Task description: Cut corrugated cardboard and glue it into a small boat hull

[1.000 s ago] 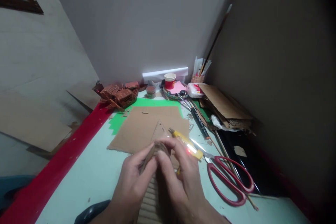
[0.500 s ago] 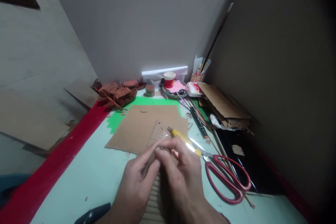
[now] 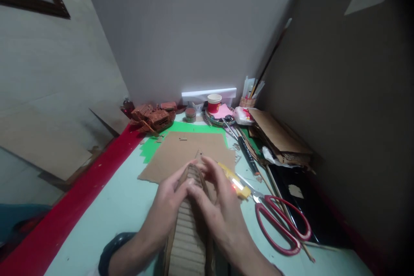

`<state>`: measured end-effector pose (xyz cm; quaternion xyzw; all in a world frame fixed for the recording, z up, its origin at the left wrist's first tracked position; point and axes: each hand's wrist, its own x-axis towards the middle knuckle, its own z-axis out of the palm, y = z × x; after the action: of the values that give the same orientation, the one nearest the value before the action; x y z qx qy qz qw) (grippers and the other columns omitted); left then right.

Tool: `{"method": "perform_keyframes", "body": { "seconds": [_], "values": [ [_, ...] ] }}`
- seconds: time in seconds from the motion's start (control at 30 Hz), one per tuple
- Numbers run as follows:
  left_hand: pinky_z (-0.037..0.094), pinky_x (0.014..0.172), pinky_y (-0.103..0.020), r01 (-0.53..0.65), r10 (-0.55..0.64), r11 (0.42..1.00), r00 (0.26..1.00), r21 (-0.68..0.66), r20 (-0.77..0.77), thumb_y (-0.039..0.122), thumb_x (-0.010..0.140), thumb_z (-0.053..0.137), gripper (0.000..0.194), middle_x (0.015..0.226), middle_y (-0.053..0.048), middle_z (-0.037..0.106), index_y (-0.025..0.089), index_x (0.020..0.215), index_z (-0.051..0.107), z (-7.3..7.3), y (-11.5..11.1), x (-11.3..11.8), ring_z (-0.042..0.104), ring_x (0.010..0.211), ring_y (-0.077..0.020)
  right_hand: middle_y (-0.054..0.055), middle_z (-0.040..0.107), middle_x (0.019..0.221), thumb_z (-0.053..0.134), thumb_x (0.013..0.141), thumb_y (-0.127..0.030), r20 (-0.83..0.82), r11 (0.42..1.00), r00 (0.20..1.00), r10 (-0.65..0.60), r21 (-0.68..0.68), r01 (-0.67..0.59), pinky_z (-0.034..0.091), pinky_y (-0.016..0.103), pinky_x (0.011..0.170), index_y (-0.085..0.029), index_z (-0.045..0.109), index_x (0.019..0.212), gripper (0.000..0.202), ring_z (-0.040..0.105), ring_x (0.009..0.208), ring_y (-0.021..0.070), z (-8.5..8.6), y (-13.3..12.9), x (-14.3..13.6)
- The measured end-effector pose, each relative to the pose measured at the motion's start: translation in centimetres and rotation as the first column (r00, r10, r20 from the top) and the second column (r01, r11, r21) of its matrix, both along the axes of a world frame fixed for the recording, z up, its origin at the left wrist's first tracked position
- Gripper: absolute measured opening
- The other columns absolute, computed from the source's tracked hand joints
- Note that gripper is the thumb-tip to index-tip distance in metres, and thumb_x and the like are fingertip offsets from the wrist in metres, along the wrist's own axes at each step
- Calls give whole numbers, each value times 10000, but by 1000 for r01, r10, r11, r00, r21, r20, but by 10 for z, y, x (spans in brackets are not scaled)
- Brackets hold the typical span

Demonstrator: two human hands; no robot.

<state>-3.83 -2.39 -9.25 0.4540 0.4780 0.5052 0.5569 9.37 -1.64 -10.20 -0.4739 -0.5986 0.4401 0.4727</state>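
A long, narrow cardboard piece with crosswise ridges and raised side walls lies lengthwise in front of me, its pointed end away from me. My left hand is closed on its left wall near the tip, thumb on top. Opposite it, my right hand grips the right wall, its thumb inside beside the other thumb. Just beyond the fingers, a flat cardboard sheet lies on green paper. A yellow cutter is close to my right hand.
Red-handled scissors lie at the right, near a black flat object and stacked cardboard. A marker lies beyond them. A brown model, a jar and a red cup stand at the back.
The ridged cardboard piece has come up into fuller view between my hands, its pointed end now showing. My fingers have shifted along its walls, and the camera view has moved slightly.
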Motion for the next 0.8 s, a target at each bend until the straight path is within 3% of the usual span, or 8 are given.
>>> {"method": "perform_keyframes", "body": {
  "seconds": [0.1,0.2,0.37,0.53,0.67,0.8],
  "values": [
    [471,998,-323,-32,46,997,981,-75,190,289,882,656,400,1202,-55,747,212,1274,648,2,1,-4,675,1121,-239,91,677,1146,616,878,-407,66,996,995,69,-69,-64,499,436,913,-218,545,1204,384,640,1063,281,3,2,2],
    [512,835,-291,-66,80,995,976,-76,200,325,880,669,345,1006,-32,779,214,1207,675,4,1,-6,718,899,-209,96,711,1021,543,923,-374,232,980,953,196,-75,-184,486,470,894,-203,589,1043,215,665,981,302,6,2,4],
    [489,762,-276,-59,57,997,998,48,41,418,932,601,266,868,-17,740,199,1042,705,4,1,-9,667,801,-184,107,698,1231,464,996,-331,267,959,924,273,5,-284,473,437,974,-210,580,1276,326,646,1138,289,5,-1,5],
    [459,705,-279,-130,147,983,981,133,-129,423,933,581,286,768,-10,650,186,785,640,3,-2,-12,597,766,-187,90,687,1285,402,1024,-309,256,947,917,307,11,-321,481,420,1006,-234,528,1362,368,646,1183,268,0,-5,0],
    [449,683,-279,-148,161,983,980,109,-120,416,911,609,293,724,-5,619,187,729,622,1,-2,-12,586,737,-188,139,704,1206,380,1014,-315,273,949,913,303,-6,-314,465,516,1018,-180,558,1302,364,672,1100,321,-4,-7,-3],
    [465,683,-275,-113,117,991,992,77,-46,373,916,591,241,743,-9,643,178,794,661,2,5,-10,594,726,-178,127,662,1284,446,997,-374,196,957,937,291,-83,-280,367,553,1110,-205,525,1357,406,583,1235,328,-4,-6,-1]
  ]
}}
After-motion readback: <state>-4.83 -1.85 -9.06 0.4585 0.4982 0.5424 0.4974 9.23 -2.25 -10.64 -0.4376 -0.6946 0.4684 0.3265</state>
